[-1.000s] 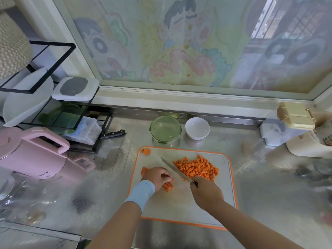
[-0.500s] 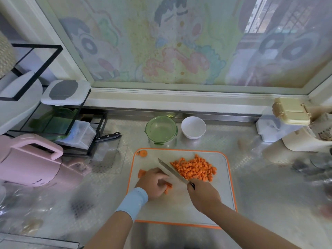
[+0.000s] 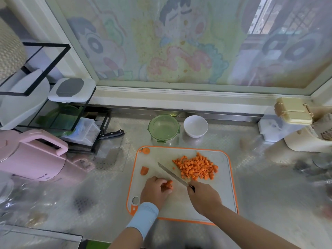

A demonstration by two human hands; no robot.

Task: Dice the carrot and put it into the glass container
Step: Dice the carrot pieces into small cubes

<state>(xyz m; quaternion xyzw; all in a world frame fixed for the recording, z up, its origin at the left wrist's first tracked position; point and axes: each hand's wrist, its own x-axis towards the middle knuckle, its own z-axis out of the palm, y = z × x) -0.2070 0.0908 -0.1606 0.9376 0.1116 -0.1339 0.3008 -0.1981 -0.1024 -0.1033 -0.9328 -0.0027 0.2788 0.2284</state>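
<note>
On the cutting board (image 3: 221, 194), a carrot piece (image 3: 169, 185) is held under the curled left hand (image 3: 155, 192), and a knife (image 3: 172, 174) is gripped by the right hand (image 3: 203, 197). Diced carrot (image 3: 196, 167) is heaped right of the blade, before the glass container (image 3: 163, 127).

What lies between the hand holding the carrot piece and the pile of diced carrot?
The knife, gripped by the right hand, slants between the left hand with its carrot piece and the diced carrot pile, in the head view.
</note>
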